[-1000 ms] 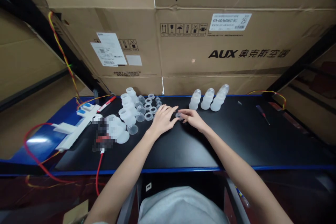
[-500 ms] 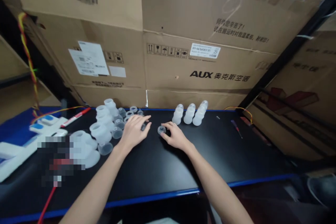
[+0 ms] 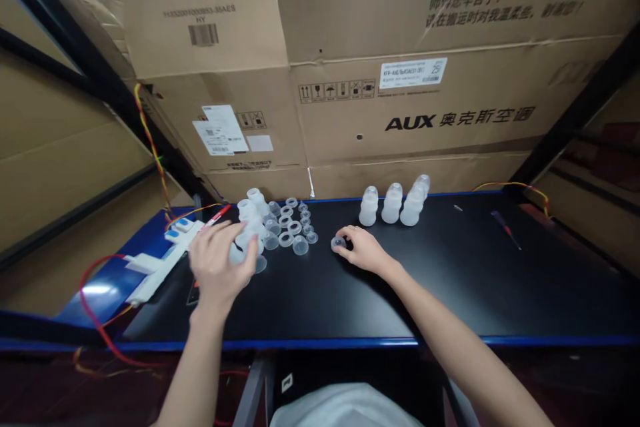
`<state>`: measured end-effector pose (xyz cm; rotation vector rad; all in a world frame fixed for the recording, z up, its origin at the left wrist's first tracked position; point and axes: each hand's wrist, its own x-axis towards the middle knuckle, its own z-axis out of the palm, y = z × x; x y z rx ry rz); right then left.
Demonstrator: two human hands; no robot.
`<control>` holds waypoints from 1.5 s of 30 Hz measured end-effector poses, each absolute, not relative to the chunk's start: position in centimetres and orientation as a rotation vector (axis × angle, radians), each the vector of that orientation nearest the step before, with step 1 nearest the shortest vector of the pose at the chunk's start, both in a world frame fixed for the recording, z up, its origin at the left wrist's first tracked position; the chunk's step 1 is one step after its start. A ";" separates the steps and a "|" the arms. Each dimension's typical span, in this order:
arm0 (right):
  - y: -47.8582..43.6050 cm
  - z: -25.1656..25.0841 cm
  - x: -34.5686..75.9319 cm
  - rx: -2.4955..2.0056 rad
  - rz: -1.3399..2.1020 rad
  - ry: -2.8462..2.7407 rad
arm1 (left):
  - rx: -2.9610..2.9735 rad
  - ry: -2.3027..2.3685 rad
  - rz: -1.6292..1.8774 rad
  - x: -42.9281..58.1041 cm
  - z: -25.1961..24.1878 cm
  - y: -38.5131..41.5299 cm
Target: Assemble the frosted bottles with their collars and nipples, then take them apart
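Observation:
My right hand [image 3: 364,250] pinches a small translucent collar ring [image 3: 338,243] with what looks like a nipple in it, low over the black tabletop. My left hand [image 3: 220,260] is at the group of open translucent bottles [image 3: 254,217], thumb and fingers apart and curved. It partly covers the nearest bottles, and I see nothing held in it. Between the hands lie several loose rings [image 3: 286,239], nipples [image 3: 307,221] and clear domed caps [image 3: 301,245]. Several capped bottles [image 3: 393,203] stand upright behind my right hand.
A white power strip [image 3: 160,273] with cables lies at the left, near a red marker [image 3: 218,215]. A screwdriver [image 3: 506,230] rests at the right. A large cardboard box [image 3: 350,120] walls off the back of the table.
My left hand has moved left from the loose rings and nipples to the open bottles. The right hand still pinches the ring. The camera view has shifted.

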<state>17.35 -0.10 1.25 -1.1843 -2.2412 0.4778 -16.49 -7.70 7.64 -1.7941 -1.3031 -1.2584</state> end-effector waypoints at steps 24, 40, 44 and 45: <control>1.0 1.5 16.1 -0.738 1.115 -1.277 | -2.521 -1.523 -1.585 -5.4 6.4 -3.6; -0.2 4.9 18.6 -0.692 1.118 -1.684 | -2.791 -2.173 -2.646 -2.3 3.0 -1.0; -0.4 4.8 18.2 -0.926 0.887 -1.619 | -2.750 -2.034 -2.673 -1.7 2.8 -1.3; -0.4 4.9 18.3 -0.944 0.866 -1.601 | -2.715 -2.029 -2.687 -1.6 2.6 -1.3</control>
